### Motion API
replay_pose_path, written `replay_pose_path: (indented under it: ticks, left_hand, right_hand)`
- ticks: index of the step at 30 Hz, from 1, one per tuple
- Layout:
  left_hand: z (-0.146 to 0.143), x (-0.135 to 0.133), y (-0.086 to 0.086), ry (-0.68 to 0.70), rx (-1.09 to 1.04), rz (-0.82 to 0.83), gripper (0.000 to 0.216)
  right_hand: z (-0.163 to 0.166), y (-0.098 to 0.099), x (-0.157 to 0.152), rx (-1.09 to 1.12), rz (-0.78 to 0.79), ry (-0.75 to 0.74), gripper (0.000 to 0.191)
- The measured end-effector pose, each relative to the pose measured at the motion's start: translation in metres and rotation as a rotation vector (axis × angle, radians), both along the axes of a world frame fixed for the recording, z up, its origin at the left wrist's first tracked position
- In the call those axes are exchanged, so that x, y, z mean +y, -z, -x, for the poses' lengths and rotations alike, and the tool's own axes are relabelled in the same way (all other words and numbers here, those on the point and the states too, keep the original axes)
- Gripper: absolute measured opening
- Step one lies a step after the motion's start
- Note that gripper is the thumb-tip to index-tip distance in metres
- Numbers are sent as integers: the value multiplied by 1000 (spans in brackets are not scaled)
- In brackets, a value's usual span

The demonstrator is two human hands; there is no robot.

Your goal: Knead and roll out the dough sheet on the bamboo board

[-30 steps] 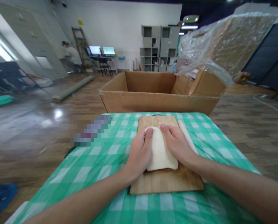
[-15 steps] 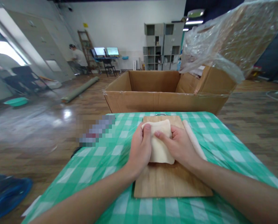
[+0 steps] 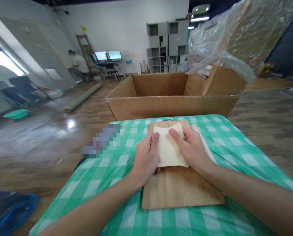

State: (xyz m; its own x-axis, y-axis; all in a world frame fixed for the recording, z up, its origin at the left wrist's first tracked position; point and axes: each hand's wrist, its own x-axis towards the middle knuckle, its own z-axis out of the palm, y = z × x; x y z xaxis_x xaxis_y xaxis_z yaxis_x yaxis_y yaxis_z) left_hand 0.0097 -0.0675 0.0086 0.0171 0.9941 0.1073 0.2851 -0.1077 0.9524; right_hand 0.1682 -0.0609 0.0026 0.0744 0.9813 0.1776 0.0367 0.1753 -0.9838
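A flat, pale, roughly square sheet of dough (image 3: pixel 171 149) is held up over the far half of a wooden cutting board (image 3: pixel 181 191). My left hand (image 3: pixel 146 152) grips its left edge, thumb on the near face and most fingers hidden behind. On the opposite edge my right hand (image 3: pixel 192 146) pinches it, thumb across the upper part. The sheet's top edge dips between raised corners. Along the board's right side lies a pale rolling pin (image 3: pixel 204 142), partly covered by my right hand and wrist.
The board rests on a green-and-white checked tablecloth (image 3: pixel 87 196). A blurred-out object (image 3: pixel 101 139) lies at the table's left edge. Past the far edge stands a large open cardboard box (image 3: pixel 166 106). A blue plastic bag (image 3: pixel 11 209) is at lower left. Two people sit in the left background.
My right hand has shifted slightly right and up along the dough sheet. The sheet looks a little wider and lifted. The whole view has tilted slightly.
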Motion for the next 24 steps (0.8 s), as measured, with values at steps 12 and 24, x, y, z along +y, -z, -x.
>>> replay_pose_path:
  ticks: [12, 24]
  left_hand:
    - [11, 21, 9, -39, 0, -30, 72]
    - [-4, 0, 1, 122, -253, 203, 54]
  right_hand:
    - [0, -1, -4, -73, -30, 42, 46]
    - [6, -7, -6, 130, 82, -148, 46]
